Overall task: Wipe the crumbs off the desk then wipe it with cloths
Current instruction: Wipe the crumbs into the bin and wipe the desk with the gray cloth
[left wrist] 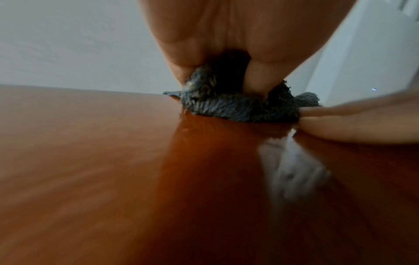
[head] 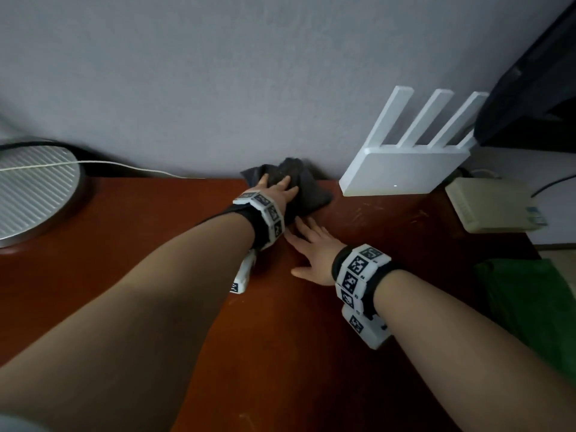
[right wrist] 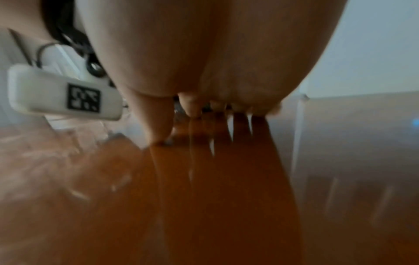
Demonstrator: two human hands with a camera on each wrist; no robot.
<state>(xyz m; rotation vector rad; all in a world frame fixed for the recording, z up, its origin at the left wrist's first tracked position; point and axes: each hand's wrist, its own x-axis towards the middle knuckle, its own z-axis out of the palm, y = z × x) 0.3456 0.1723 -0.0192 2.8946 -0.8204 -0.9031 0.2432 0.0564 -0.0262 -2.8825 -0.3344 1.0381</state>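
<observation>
Grey cloth [head: 307, 185] bunched, left hand [head: 276, 190] pressing

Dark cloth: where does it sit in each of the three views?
Head: the dark cloth lies upper centre, at the wall, under the left hand.
Left wrist: centre, bunched on the desk beneath that hand's fingers.
Right wrist: not discernible; the right hand fills the view.
Shared landmark: the white router.
</observation>
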